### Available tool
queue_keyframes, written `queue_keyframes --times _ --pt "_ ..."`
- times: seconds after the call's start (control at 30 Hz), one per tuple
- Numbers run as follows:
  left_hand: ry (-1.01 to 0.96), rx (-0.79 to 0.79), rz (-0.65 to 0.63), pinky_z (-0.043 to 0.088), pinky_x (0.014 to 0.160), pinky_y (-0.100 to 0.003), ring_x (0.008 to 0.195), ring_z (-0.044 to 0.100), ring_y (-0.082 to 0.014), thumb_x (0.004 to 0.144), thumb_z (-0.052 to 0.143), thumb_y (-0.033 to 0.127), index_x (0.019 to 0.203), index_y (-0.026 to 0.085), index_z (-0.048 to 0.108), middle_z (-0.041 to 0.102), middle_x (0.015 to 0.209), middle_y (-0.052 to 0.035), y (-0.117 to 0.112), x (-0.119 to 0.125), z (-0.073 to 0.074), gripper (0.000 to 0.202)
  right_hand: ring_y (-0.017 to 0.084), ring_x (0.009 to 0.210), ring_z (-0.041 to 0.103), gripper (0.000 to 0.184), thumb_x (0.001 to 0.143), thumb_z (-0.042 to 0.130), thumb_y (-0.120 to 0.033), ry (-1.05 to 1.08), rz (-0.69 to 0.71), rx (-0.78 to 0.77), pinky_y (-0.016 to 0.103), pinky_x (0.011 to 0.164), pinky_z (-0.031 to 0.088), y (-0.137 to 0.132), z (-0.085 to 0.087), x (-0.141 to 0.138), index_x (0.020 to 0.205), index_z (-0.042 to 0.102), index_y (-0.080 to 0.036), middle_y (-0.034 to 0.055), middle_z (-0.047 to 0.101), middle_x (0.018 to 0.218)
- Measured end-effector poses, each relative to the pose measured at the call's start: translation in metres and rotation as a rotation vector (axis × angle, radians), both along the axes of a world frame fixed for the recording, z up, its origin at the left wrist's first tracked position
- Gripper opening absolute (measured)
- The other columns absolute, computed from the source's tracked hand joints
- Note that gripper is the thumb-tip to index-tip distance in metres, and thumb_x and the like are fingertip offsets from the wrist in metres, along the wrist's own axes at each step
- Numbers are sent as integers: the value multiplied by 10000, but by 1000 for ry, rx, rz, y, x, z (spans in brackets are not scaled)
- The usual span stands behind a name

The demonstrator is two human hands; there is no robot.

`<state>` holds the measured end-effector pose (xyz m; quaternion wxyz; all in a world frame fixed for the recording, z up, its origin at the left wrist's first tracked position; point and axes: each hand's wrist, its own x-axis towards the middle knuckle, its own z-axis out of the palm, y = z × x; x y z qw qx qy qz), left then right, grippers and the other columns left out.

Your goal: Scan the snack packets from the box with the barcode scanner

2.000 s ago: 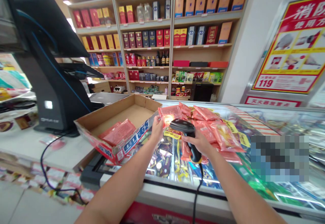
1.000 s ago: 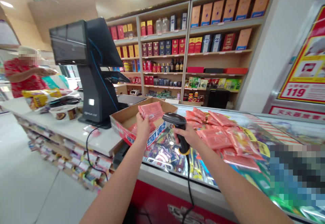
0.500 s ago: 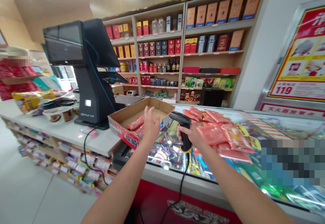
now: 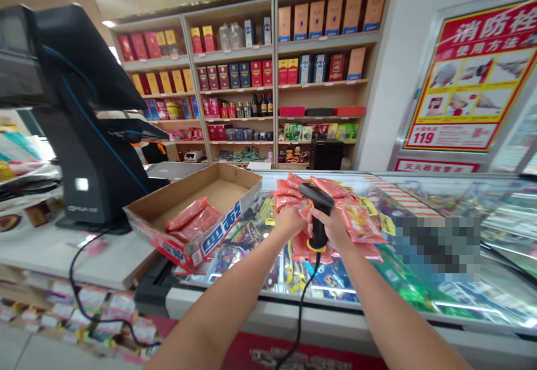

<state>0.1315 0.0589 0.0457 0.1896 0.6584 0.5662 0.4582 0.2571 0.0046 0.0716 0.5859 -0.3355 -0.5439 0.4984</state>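
My right hand (image 4: 329,226) is wrapped round the grip of a black barcode scanner (image 4: 318,194), whose head points up and to the left. The scanner's cable hangs down over the counter front. My left hand (image 4: 289,222) is at the left part of a pile of orange-red plastic snack packets (image 4: 356,219), its curled fingers closed on a packet (image 4: 302,209) beside the scanner. The fingertips are partly hidden. Left of my hands, an open cardboard box (image 4: 146,205) holds a few similar packets (image 4: 195,219) in its near part.
The pile lies on a glass-topped freezer (image 4: 251,241) full of colourful packages. A black checkout terminal (image 4: 88,135) stands on the white counter (image 4: 109,261) to the left, with a cable (image 4: 71,280) trailing down. Shelves (image 4: 235,90) of boxes and bottles line the back wall.
My left hand has moved right, from open above the cardboard box to the packet pile. The scanner stays in my right hand, now over the pile. The view has turned right.
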Motion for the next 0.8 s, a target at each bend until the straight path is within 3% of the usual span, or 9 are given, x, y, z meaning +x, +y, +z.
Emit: queue_keyframes --times 0.1,0.2,0.33,0.43,0.5,0.63,0.8 --pt "-20 58 10 471 790 -377 871 643 -311 557 773 262 507 210 497 637 692 -86 3 3 -8 285 136 377 530 273 704 688 -396 0 -12 -3 254 378 434 -1 0 0 595 569 -176 1 567 459" --pt "-106 7 -58 462 682 -330 700 619 -248 567 772 247 494 198 501 539 554 -24 9 -6 -10 284 134 372 523 276 692 701 -391 -12 -1 -25 257 380 443 -1 1 0 585 568 -175 -2 557 447" --pt "-370 -59 -127 391 543 -234 518 504 -133 615 731 239 560 182 521 486 508 35 23 -35 -6 224 132 409 552 237 674 723 -366 18 -7 -18 252 404 458 -4 3 -1 663 590 -171 -7 590 525" --pt "-631 -64 -70 344 474 -193 446 437 -92 638 706 273 632 181 523 478 499 59 34 -62 -1 205 129 416 550 233 677 724 -360 3 10 -18 254 416 457 -6 5 -1 700 589 -172 -10 593 538" --pt "-739 12 -25 335 470 -185 441 423 -81 636 703 290 655 176 534 490 509 60 40 -77 2 205 128 412 541 242 681 717 -369 -35 36 -32 258 415 451 -7 6 0 678 577 -171 -7 586 525" --pt "-731 212 54 351 513 -188 490 445 -82 663 680 298 677 169 561 518 545 52 47 -95 3 176 132 402 548 263 668 716 -389 -100 64 -66 258 410 441 -8 6 0 674 571 -170 -8 583 526" --pt "-627 320 142 381 570 -211 557 485 -107 708 644 275 696 175 559 533 589 44 52 -101 0 132 133 398 550 264 664 704 -397 -194 70 -70 253 400 429 -8 6 0 663 566 -172 -12 574 529"
